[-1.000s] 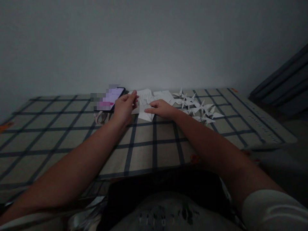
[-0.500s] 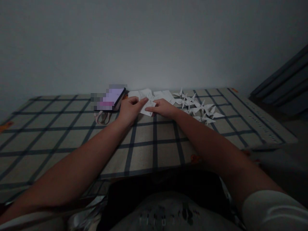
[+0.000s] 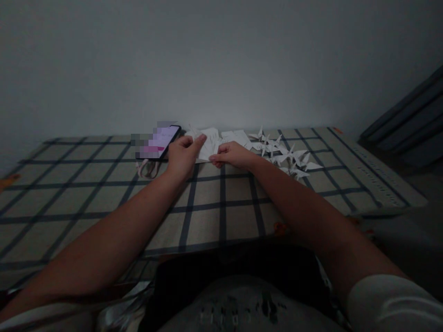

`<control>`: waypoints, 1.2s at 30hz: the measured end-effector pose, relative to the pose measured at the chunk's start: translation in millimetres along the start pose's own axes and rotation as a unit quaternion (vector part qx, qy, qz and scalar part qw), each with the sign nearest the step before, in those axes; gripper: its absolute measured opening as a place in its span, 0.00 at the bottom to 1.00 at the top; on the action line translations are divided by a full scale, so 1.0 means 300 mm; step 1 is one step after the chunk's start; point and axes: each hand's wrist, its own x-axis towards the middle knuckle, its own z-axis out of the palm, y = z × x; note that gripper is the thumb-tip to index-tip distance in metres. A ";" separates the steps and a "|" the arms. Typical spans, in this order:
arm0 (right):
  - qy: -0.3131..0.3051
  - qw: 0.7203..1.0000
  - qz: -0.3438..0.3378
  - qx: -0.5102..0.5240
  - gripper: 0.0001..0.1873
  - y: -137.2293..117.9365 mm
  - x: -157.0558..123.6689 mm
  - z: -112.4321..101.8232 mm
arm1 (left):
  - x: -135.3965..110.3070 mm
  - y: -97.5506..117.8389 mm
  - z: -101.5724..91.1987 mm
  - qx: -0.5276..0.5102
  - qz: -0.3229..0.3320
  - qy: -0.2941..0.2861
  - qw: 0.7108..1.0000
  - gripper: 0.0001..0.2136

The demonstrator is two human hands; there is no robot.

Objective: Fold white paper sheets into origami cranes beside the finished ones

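Between my hands is a piece of white folded paper [image 3: 205, 156], low over the far part of the table. My left hand [image 3: 183, 154] is closed at its left side, thumb stretched along it and fingers curled. On its near right edge, my right hand [image 3: 232, 156] pinches it between thumb and bent fingers. The paper's exact folds are hard to make out in the dim light. Close behind lie more white paper sheets [image 3: 237, 138]. Several folded paper cranes [image 3: 294, 159] are clustered just right of my right hand.
A phone [image 3: 164, 140] leans at a tilt left of my left hand, partly blurred out, with a pale strap [image 3: 148, 169] in front. A checked cloth [image 3: 207, 221] covers the table, which meets a plain wall [image 3: 221, 64]. Dark curtain folds [image 3: 411, 120] hang at the right.
My left hand has shifted slightly left, away from my right hand, and the gap between them has widened. The paper between them now shows at a flatter angle. My right hand stays nearly in place.
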 end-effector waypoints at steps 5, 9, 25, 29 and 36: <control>0.011 0.998 -0.034 0.053 0.10 0.032 0.026 -0.006 | 0.011 0.011 0.003 -0.079 -0.044 0.013 0.996 0.23; 0.098 0.990 -0.054 0.082 0.10 0.041 0.043 -0.011 | 0.023 0.018 0.011 -0.173 -0.124 0.010 0.977 0.22; 0.186 0.974 -0.108 0.068 0.14 0.065 0.062 -0.033 | 0.061 -0.017 -0.002 -0.296 -0.180 0.041 0.937 0.16; 0.175 0.976 -0.121 0.048 0.16 0.074 0.071 -0.037 | 0.056 0.011 0.009 -0.366 -0.241 0.075 0.896 0.13; 0.222 0.963 -0.152 0.001 0.18 0.093 0.079 -0.047 | 0.045 0.023 0.019 -0.335 -0.298 0.047 0.893 0.09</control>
